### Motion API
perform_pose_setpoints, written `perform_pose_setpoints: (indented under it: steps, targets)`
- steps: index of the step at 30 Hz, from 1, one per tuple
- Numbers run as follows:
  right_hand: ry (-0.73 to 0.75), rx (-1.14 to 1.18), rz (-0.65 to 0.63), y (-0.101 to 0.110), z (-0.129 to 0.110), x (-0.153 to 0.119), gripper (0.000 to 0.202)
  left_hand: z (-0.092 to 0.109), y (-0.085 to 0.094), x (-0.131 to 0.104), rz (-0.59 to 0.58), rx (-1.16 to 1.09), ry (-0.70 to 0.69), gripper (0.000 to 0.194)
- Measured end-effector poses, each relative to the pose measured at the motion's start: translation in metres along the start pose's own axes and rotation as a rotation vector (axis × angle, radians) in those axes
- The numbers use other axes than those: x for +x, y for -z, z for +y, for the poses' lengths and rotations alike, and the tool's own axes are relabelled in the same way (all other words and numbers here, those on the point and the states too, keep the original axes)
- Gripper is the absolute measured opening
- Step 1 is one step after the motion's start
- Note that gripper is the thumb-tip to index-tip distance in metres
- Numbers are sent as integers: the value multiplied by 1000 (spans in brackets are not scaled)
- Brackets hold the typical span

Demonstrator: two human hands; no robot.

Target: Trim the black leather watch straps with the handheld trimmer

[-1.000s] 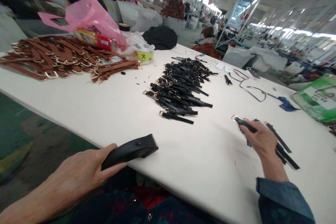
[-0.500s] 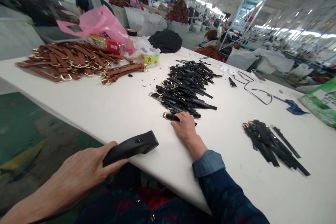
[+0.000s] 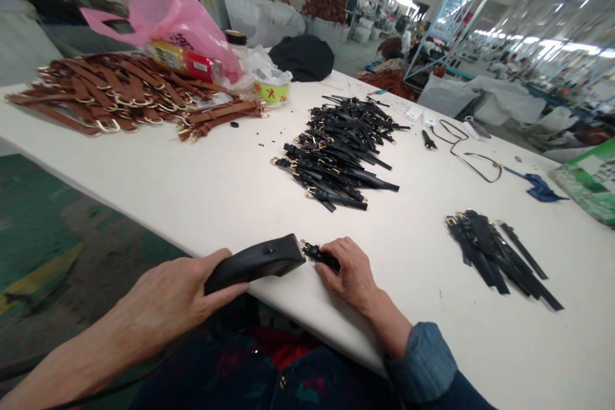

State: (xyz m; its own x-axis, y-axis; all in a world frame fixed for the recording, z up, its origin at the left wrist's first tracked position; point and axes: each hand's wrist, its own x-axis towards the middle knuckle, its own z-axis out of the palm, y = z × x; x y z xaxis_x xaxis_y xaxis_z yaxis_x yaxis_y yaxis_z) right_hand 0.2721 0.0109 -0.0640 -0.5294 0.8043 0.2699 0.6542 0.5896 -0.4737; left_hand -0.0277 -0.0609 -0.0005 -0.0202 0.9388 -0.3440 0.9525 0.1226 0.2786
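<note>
My left hand is wrapped round a black handheld tool with a small button on top and a squared-off front end. A dark cord runs along beneath my left forearm. In the fingers of my right hand is a short black strap with a gold-coloured buckle. The buckle end points left, close to the tool's front; the gap between them is small, and I cannot tell whether they touch. Beyond my hands lies a large heap of black straps. A smaller pile of black straps lies to the right.
Brown buckled straps are heaped at the table's left, beside a pink plastic bag. At the back sit a green tub and a black cloth bundle. A cable and a green bag are on the right.
My right hand has drawn one black strap off the near end of the large heap, towards me. My left hand has moved slightly right with the tool, and the two are now close together.
</note>
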Motion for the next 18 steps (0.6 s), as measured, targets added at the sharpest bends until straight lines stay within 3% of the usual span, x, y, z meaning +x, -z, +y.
perform_pose_setpoints:
  steps: [3, 6, 13, 18]
  targets:
    - [-84, -47, -11, -5, -3, 4, 19, 12, 6, 8, -77, 80, -2, 50]
    - [-124, -52, -13, -9, -4, 10, 15, 20, 13, 15, -80, 173, 2, 51]
    - [-103, 68, -35, -6, -2, 7, 15, 22, 21, 24, -108, 326, -46, 55]
    - [-89, 78, -24, -6, -2, 10, 14, 33, 27, 27, -92, 327, -116, 54]
